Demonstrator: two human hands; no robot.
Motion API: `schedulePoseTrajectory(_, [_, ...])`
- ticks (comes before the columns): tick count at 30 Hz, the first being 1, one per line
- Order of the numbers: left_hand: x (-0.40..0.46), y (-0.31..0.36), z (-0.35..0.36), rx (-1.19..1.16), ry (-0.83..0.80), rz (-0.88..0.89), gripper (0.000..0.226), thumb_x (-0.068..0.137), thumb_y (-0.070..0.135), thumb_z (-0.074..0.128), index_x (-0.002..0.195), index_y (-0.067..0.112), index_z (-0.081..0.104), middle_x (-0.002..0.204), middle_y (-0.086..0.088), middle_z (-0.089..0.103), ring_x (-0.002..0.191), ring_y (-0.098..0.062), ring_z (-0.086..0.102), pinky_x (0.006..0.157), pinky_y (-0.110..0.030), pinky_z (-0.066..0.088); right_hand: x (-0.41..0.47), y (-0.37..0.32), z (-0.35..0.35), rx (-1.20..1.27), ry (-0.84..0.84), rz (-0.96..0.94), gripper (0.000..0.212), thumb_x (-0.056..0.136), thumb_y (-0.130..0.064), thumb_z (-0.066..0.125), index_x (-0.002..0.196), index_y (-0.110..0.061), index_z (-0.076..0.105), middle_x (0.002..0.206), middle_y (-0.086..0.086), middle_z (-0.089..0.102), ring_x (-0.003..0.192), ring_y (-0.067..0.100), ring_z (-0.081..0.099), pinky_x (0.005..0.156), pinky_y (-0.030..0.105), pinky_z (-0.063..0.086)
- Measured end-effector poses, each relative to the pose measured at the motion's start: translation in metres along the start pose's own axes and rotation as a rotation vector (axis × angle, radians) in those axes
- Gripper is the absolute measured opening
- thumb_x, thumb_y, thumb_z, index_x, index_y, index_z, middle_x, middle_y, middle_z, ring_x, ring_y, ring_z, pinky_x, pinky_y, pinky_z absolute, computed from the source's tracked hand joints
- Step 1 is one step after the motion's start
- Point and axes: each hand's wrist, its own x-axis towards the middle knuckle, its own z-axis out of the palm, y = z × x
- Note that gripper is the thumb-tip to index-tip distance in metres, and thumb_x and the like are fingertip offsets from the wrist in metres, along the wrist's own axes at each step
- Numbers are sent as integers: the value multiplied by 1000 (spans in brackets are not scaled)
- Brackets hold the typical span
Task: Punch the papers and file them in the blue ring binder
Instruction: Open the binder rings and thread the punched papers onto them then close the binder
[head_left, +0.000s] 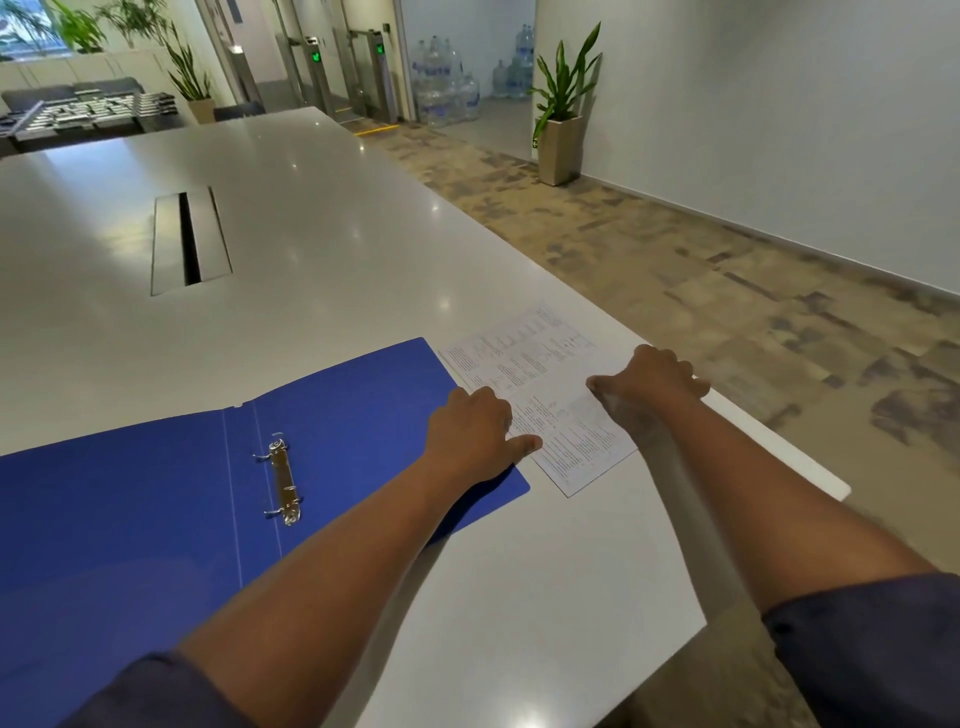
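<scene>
The blue ring binder (156, 493) lies open and flat on the white table, its metal ring mechanism (284, 478) with the rings parted. Printed papers (530, 364) lie flat just right of the binder, near the table's right edge. My left hand (475, 428) rests on the papers' left edge where they meet the binder cover, thumb stretched onto the sheet. My right hand (649, 376) presses on the papers' right edge, fingers curled over the table edge. No hole punch is in view.
The white table (311, 234) has a cable hatch (189, 241) in its middle. The table's right edge drops to patterned carpet. A potted plant (561, 114) stands by the wall, with water bottles (457, 88) and turnstile gates behind it.
</scene>
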Motion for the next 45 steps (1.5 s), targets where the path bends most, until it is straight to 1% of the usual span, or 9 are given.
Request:
schedulePoseTrajectory(9, [0,-2,6,-44,10,-13,58,82,77,56,106,25,65,104,7,57,103,-19,49,71,-34,45,4,1,-2,99,-19,21,64,63,-55,74,113,-24,49,129,8,52,123,33,46,86,45,32])
schedulePoseTrajectory(15, [-1,0,6,-56,21,-23,57,81,77,57,105,25,65,103,8,57,103,-19,49,70,-33,43,9,1,-5,162,-66,-10,86,68,-52,80,137,-13,45,139,12,45,128,35,45,91,43,42])
schedulePoseTrajectory(18, [0,0,7,-58,23,-25,58,82,76,57,107,25,65,104,8,57,104,-18,49,71,-32,43,2,3,-5,193,-27,-62,65,65,-53,75,114,-15,56,108,5,64,98,30,63,85,38,56])
schedulePoseTrajectory(20, [-1,0,7,-60,27,-24,57,82,76,57,106,24,65,104,8,57,103,-19,49,71,-33,43,-3,3,-2,184,16,-94,49,65,-46,70,100,-16,57,89,-2,64,80,23,64,78,37,59])
schedulePoseTrajectory(26, [-2,0,7,-64,30,-25,58,83,76,56,106,24,65,105,8,57,103,-19,49,70,-32,43,-2,-1,-14,276,35,-128,30,80,-11,56,109,-11,64,105,9,68,87,30,63,75,35,52])
schedulePoseTrajectory(31, [-5,1,9,-109,50,-43,54,82,74,59,100,23,64,102,8,58,104,-19,50,68,-32,43,-7,-6,-28,267,81,-186,34,79,-1,47,96,-21,70,92,6,67,82,31,63,66,32,45])
schedulePoseTrajectory(39, [-17,-4,16,-411,114,-112,51,84,64,65,112,21,66,116,9,63,114,-17,53,83,-34,51,-18,-1,-50,547,101,-248,18,82,-8,60,84,-22,71,91,7,72,88,31,68,78,39,56])
schedulePoseTrajectory(43, [-22,-3,0,-934,214,-261,37,93,41,68,118,19,55,113,9,59,100,-9,60,77,-14,48,-28,2,-64,724,47,-266,15,89,-2,61,94,-10,73,81,10,65,70,26,59,61,28,45])
schedulePoseTrajectory(45, [-20,-8,-11,-1233,232,-377,57,89,42,72,132,19,43,121,7,58,108,-13,61,87,-23,52,-37,2,-68,789,1,-270,14,93,-1,61,99,-8,71,79,9,61,62,22,54,50,22,40])
